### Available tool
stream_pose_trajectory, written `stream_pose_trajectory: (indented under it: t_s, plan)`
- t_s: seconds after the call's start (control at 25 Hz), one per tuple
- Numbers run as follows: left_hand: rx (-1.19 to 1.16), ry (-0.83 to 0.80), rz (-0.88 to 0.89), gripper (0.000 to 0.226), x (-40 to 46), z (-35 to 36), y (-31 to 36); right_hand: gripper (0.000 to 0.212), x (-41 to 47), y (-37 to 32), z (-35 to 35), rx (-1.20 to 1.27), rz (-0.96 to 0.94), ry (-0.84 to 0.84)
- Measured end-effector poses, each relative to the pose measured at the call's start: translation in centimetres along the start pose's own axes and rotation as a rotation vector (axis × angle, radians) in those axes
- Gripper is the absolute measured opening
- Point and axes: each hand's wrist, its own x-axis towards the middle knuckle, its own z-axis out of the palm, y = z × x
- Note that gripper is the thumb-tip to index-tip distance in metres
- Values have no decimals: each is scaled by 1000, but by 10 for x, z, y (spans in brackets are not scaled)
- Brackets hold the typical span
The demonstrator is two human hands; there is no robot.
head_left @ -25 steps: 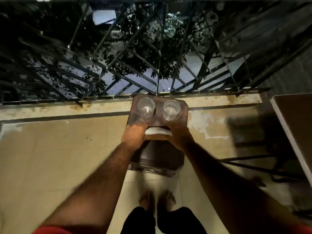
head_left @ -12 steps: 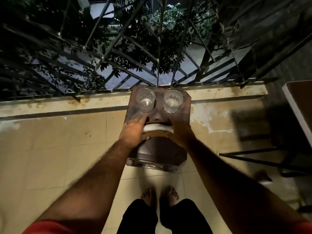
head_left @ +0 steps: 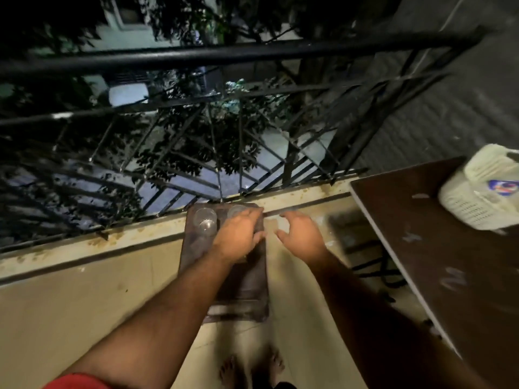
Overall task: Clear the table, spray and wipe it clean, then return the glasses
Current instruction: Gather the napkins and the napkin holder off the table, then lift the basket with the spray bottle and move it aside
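Beside the railing (head_left: pixel 196 141), two glasses (head_left: pixel 206 220) on a stool (head_left: pixel 196 248); left hand (head_left: pixel 237 237) over one, grip unclear; right hand (head_left: pixel 302 234) fingers spread.

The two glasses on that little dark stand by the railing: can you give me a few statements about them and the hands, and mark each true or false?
1. Both glasses stand on the small dark stand next to the balcony railing. True; the left glass shows fully, the right glass only partly.
2. The left hand is reaching over the right glass. True; whether it grips it cannot be told.
3. The right hand holds a glass. False; it is spread open beside the stand and holds nothing.
4. The brown table on the right has both glasses on it. False; only a white basket shows on it.
5. The person wears shoes. False; the feet are bare.
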Motion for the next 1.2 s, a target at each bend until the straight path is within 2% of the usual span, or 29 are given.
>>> stream_pose_trajectory:
  t_s: [0.2, 0.52, 0.84, 1.04, 1.2]
  plan:
    - [-6, 9, 197, 60, 32, -17, 92, 48, -35, 49, -86, 19, 97, 130]
    - [-18, -53, 439, 54, 81, 42, 252, 40, -101, 198, -159, 74, 338, 240]
    - [-38, -146, 523, 49, 129, 107, 385, 39, -148, 331, -196, 113, 515, 282]
    - [-47, -191, 558, 47, 169, 131, 428, 39, -148, 381, -200, 239, 605, 336]
    - [-100, -198, 509, 45, 218, 142, 448, 42, -132, 416, -210, 268, 678, 328]
